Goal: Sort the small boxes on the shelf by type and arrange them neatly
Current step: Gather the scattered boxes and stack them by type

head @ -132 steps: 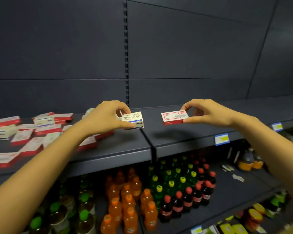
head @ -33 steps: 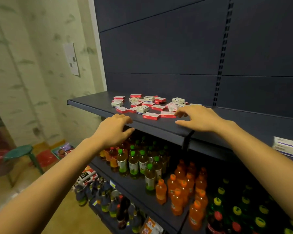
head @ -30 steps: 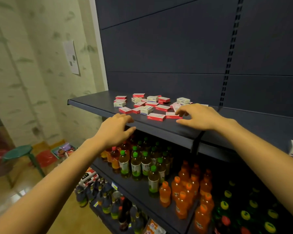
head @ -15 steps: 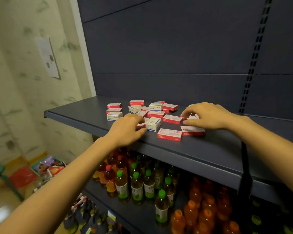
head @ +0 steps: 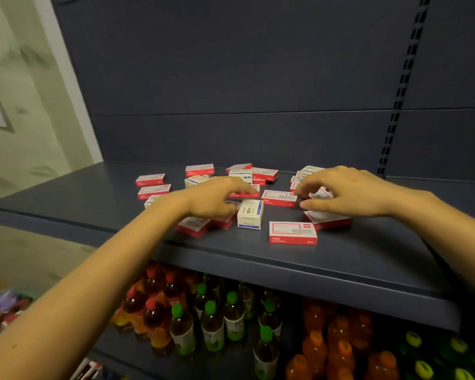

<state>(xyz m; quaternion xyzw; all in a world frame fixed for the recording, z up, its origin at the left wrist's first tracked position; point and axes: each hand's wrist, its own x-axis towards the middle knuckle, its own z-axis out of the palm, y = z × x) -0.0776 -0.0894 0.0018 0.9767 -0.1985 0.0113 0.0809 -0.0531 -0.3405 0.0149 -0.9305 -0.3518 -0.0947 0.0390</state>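
A: Changed in the last second?
B: Closed in from the shelf's point(head: 354, 259) near edge with left hand point(head: 217, 200) and right hand point(head: 346, 194); now hovering over the small boxes point(head: 293, 233), scattered mid-shelf.
A: Fingers point(head: 239, 185)?
B: Apart, loosely curved, clamped on nothing.
A: Meaning?
B: Red and white still mixed; picking likely next.

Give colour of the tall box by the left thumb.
The tall box is white with blue trim; head view.
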